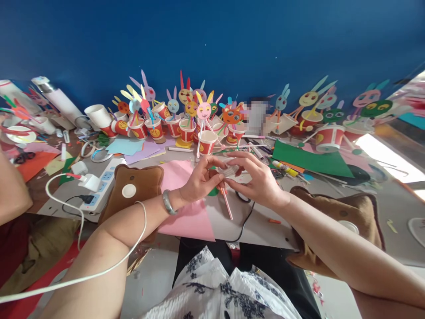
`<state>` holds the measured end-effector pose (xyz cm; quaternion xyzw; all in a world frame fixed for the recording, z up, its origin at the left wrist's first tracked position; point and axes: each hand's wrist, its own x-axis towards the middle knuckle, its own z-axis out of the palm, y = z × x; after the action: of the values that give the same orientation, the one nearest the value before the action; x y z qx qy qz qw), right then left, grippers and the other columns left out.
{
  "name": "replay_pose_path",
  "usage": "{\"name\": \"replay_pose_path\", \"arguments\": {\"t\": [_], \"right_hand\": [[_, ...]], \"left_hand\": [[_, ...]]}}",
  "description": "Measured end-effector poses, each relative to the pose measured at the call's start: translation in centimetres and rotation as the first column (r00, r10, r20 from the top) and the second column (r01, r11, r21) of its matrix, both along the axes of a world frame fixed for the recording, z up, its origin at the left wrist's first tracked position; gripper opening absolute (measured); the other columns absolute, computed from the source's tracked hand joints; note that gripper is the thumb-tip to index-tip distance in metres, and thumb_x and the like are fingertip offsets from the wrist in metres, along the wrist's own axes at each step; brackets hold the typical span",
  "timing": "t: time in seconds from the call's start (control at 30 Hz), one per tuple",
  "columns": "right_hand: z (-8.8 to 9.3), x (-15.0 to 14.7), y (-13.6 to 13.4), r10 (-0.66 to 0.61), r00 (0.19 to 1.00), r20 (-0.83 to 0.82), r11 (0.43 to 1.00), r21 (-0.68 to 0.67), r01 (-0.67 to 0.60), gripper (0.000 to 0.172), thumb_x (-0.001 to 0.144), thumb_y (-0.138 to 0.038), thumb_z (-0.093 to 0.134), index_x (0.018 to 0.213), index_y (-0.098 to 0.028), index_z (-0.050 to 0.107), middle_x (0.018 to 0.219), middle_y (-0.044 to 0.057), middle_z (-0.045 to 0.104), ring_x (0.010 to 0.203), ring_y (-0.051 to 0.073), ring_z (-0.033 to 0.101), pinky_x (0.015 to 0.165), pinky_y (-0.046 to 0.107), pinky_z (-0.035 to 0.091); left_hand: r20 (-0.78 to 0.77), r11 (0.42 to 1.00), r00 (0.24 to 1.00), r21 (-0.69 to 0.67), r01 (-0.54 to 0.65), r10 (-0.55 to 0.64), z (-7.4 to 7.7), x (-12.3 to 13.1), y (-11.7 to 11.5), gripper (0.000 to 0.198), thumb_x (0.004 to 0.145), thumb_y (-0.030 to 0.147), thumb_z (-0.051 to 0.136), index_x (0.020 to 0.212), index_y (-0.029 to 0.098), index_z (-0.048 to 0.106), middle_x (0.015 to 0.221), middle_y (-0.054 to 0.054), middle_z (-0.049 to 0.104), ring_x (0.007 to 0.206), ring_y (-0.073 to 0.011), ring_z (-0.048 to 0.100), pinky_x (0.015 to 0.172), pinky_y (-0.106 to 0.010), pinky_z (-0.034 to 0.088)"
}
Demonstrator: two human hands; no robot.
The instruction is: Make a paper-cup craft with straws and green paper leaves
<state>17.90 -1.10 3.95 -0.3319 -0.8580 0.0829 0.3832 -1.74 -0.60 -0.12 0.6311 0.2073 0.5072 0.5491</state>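
Observation:
My left hand (202, 179) and my right hand (255, 178) meet over the table in front of me, fingers curled toward each other. Between the fingertips sits a small, whitish, translucent piece (229, 171), perhaps clear tape; its exact kind is not plain. Below it a pink and white strip (227, 204) slants down toward the table, its upper end hidden by the fingers. Under my left wrist lies a sheet of pink paper (181, 217). Just beyond my hands stands a red and white paper cup (207, 142) with a pink rabbit-faced figure (204, 110).
Several more cup figures line the blue wall. A power strip (102, 186) with plugs stands left; its white cable (142, 226) crosses my left forearm. Brown cushions (137, 188) lie on both sides. Green paper (308, 159) is at right. Another person's arm (11, 190) shows at far left.

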Motion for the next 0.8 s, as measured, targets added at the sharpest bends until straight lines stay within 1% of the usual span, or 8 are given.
{"name": "replay_pose_path", "arguments": {"t": [0.1, 0.17, 0.27, 0.37, 0.47, 0.6, 0.7, 0.8], "right_hand": [[-0.1, 1.5, 0.3, -0.05, 0.99, 0.13, 0.999, 0.002, 0.051, 0.017, 0.094, -0.035, 0.064, 0.101, -0.02, 0.061, 0.113, 0.014, 0.07, 0.073, 0.016, 0.066, 0.062, 0.029, 0.054], [0.0, 3.2, 1.5, -0.231, 0.93, 0.284, 0.973, 0.069, 0.221, 0.016, 0.094, -0.033, 0.062, 0.098, -0.017, 0.064, 0.102, 0.013, 0.072, 0.063, 0.015, 0.061, 0.055, 0.028, 0.044], [0.5, 6.7, 4.5, -0.587, 0.704, 0.4, 0.803, 0.181, 0.568, 0.021, 0.088, -0.032, 0.072, 0.101, -0.016, 0.069, 0.114, 0.019, 0.071, 0.076, 0.022, 0.064, 0.057, 0.031, 0.031], [0.8, 10.5, 7.9, -0.698, 0.497, 0.515, 0.634, 0.121, 0.764, 0.032, 0.085, -0.033, 0.075, 0.106, -0.01, 0.072, 0.107, 0.025, 0.072, 0.078, 0.025, 0.063, 0.06, 0.035, 0.027], [0.6, 13.7, 10.1, -0.719, 0.373, 0.586, 0.512, 0.085, 0.855, 0.041, 0.088, -0.036, 0.07, 0.113, -0.003, 0.071, 0.111, 0.031, 0.07, 0.086, 0.03, 0.064, 0.062, 0.039, 0.029], [-0.4, 16.3, 11.1, -0.663, 0.316, 0.679, 0.472, 0.051, 0.88, 0.042, 0.086, -0.034, 0.071, 0.114, -0.003, 0.071, 0.107, 0.032, 0.07, 0.087, 0.029, 0.063, 0.065, 0.04, 0.031], [-1.2, 16.9, 11.6, -0.606, 0.315, 0.73, 0.456, -0.005, 0.89, 0.037, 0.08, -0.035, 0.077, 0.102, -0.005, 0.074, 0.098, 0.029, 0.072, 0.077, 0.024, 0.06, 0.063, 0.038, 0.032], [-1.5, 17.0, 12.0, -0.566, 0.351, 0.746, 0.478, -0.05, 0.877, 0.03, 0.076, -0.037, 0.08, 0.083, -0.008, 0.074, 0.082, 0.023, 0.072, 0.06, 0.017, 0.049, 0.061, 0.036, 0.033]], "left_hand": [[-0.118, 0.992, 0.993, 0.123, -0.016, 0.031, -0.4, -0.1, 0.1, 0.026, 0.095, 0.033, 0.062, 0.115, 0.024, 0.048, 0.129, -0.009, 0.056, 0.074, -0.007, 0.065, 0.069, -0.025, 0.057], [-0.196, 0.966, 0.969, 0.237, -0.105, 0.153, -0.9, -0.2, 0.5, 0.029, 0.093, 0.026, 0.062, 0.119, 0.023, 0.049, 0.138, -0.012, 0.05, 0.08, -0.0087, 0.064, 0.076, -0.027, 0.057], [-0.28, 0.92, 0.918, 0.352, -0.175, 0.282, -1.9, -0.1, 1.3, 0.029, 0.09, 0.019, 0.059, 0.117, 0.022, 0.05, 0.126, -0.011, 0.057, 0.078, -0.0105, 0.062, 0.074, -0.027, 0.055], [-0.379, 0.885, 0.878, 0.456, -0.097, 0.292, -2.7, -0.2, 1.7, 0.022, 0.087, 0.014, 0.054, 0.109, 0.021, 0.054, 0.113, -0.009, 0.063, 0.069, -0.0105, 0.06, 0.07, -0.028, 0.052], [-0.455, 0.841, 0.835, 0.54, -0.015, 0.308, -2.8, -0.2, 1.6, 0.015, 0.088, 0.013, 0.051, 0.1, 0.021, 0.057, 0.105, -0.008, 0.067, 0.08, -0.0163, 0.065, 0.073, -0.03, 0.052], [-0.498, 0.806, 0.802, 0.591, 0.037, 0.328, -2.8, 0.0, 1.3, 0.013, 0.091, 0.015, 0.048, 0.095, 0.021, 0.059, 0.096, -0.007, 0.071, 0.093, -0.0202, 0.068, 0.078, -0.031, 0.053], [-0.469, 0.785, 0.814, 0.619, 0.027, 0.343, -3.0, 0.0, 1.5, 0.014, 0.09, 0.014, 0.048, 0.093, 0.021, 0.061, 0.095, -0.007, 0.072, 0.092, -0.0195, 0.069, 0.079, -0.031, 0.054], [-0.432, 0.783, 0.835, 0.622, 0.003, 0.34, -2.9, 0.0, 1.5, 0.014, 0.091, 0.017, 0.048, 0.093, 0.021, 0.061, 0.093, -0.007, 0.073, 0.09, -0.0196, 0.069, 0.079, -0.032, 0.054]]}}
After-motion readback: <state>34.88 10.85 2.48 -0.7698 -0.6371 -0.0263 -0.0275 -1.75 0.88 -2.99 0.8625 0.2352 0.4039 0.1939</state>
